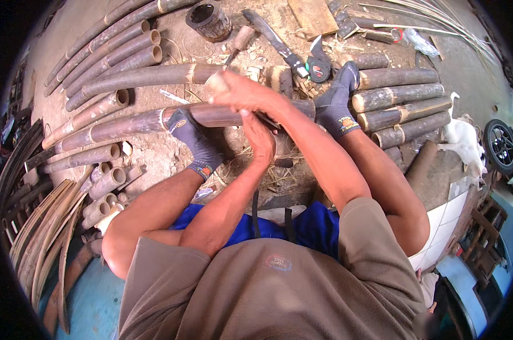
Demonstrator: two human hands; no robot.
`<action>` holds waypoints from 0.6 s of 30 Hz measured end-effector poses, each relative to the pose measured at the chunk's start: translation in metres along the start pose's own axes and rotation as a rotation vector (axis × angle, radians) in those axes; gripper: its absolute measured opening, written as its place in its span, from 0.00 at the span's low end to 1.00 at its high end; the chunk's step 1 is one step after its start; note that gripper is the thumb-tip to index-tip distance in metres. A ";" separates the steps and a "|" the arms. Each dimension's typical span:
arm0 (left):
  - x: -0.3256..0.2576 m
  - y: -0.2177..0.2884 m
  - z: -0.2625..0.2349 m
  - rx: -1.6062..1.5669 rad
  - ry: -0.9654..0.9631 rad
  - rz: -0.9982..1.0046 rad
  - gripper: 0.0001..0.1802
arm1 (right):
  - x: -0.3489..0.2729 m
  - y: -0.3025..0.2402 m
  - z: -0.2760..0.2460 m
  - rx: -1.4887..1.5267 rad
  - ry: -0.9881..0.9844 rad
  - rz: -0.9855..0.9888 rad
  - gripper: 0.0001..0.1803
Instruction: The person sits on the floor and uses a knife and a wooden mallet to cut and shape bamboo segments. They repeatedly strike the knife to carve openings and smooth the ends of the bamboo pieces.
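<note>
A long brown bamboo pole (132, 127) lies crosswise in front of me, with my socked feet (192, 141) at it. My left hand (258, 137) is closed against the near side of this pole; a narrow dark edge shows beside its fingers, too little to name. Over the pole, my right hand (233, 92) is closed and slightly smeared by motion, its wrist crossing above my left hand. What it holds is hidden. Just beyond its knuckles lies the end of a second bamboo pole (148, 78).
Cut bamboo lengths (401, 96) are stacked at right, near a white animal (460, 136). A machete (273, 42), a tape measure (317, 69), a wooden-handled tool (240, 42) and a dark hollow cylinder (208, 21) lie ahead. Split bamboo strips (41, 238) are at left.
</note>
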State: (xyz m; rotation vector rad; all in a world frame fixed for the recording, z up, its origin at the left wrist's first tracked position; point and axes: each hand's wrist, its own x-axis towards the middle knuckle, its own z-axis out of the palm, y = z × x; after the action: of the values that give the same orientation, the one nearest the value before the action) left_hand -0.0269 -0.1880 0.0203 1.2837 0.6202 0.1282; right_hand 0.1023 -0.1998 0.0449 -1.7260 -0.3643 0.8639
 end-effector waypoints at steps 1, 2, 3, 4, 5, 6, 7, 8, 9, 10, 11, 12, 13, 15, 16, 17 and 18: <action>0.008 0.008 -0.003 0.112 -0.125 0.010 0.34 | -0.010 0.003 -0.009 0.025 0.142 -0.033 0.44; 0.015 0.011 -0.007 0.224 -0.237 0.016 0.35 | -0.026 0.001 -0.024 0.012 0.295 -0.022 0.47; 0.035 0.003 0.001 0.408 -0.242 0.221 0.42 | -0.054 -0.007 -0.046 -0.121 0.508 0.001 0.49; 0.045 0.042 0.014 0.597 -0.526 -0.123 0.53 | -0.088 -0.010 -0.072 -0.352 0.719 0.047 0.51; 0.049 0.061 0.029 0.720 -0.506 0.094 0.59 | -0.119 -0.017 -0.084 -0.659 0.860 0.096 0.54; 0.055 0.085 0.041 0.846 -0.659 0.119 0.59 | -0.145 -0.019 -0.087 -1.172 1.002 0.131 0.52; 0.061 0.109 0.052 0.970 -0.808 0.143 0.59 | -0.166 -0.029 -0.075 -1.289 0.953 0.098 0.48; 0.062 0.128 0.061 1.093 -0.966 0.171 0.59 | -0.192 -0.042 -0.059 -1.408 0.906 0.075 0.45; 0.057 0.140 0.067 1.177 -1.048 0.224 0.59 | -0.205 -0.043 -0.048 -1.401 0.816 0.100 0.43; 0.052 0.149 0.073 1.263 -1.122 0.273 0.58 | -0.216 -0.043 -0.037 -1.388 0.720 0.119 0.40; 0.048 0.151 0.075 1.345 -1.199 0.321 0.58 | -0.220 -0.030 -0.025 -1.254 0.588 0.188 0.38; 0.049 0.142 0.070 1.165 -1.141 0.317 0.56 | -0.220 -0.025 -0.013 -1.024 0.540 0.314 0.36; 0.054 0.128 0.064 0.986 -1.083 0.315 0.55 | -0.217 -0.017 0.000 -0.792 0.494 0.435 0.34; 0.075 0.127 0.049 0.763 -0.985 0.357 0.48 | -0.216 0.042 0.034 -0.362 0.694 0.384 0.22; 0.083 0.125 0.034 0.824 -0.923 0.422 0.45 | -0.209 0.062 0.059 0.316 0.739 0.414 0.17; 0.090 0.121 0.015 0.881 -0.851 0.483 0.42 | -0.199 0.056 0.083 0.661 0.807 0.266 0.17; 0.099 0.102 -0.007 1.018 -0.947 0.470 0.41 | -0.186 0.053 0.102 0.788 0.848 0.273 0.20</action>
State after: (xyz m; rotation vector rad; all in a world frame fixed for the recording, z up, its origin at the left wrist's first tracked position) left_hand 0.0771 -0.1091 0.0772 2.2139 -0.5423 -0.4580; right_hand -0.1068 -0.2644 0.0515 -1.2367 0.7086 0.3057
